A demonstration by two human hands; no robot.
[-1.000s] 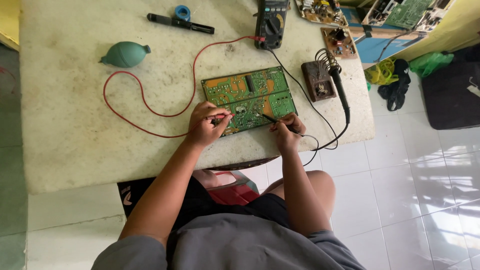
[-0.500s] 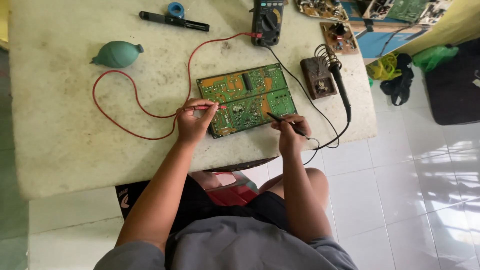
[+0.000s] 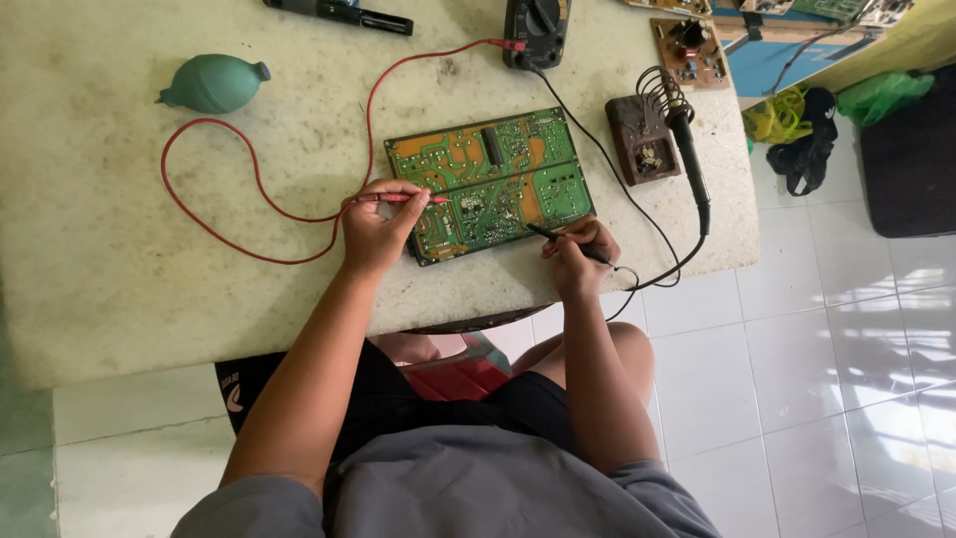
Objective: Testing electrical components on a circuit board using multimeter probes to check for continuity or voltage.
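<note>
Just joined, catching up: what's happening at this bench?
A seated person probes a green circuit board on a pale table. The left hand holds the red probe at the board's left edge; the right hand holds the black probe near its lower right. Both leads run to a multimeter at the table's far edge.

Both arms reach out to the green board (image 3: 490, 184). The left hand (image 3: 376, 229) sits curled at its left edge. The right hand (image 3: 578, 254) sits curled at its near right corner.
</note>
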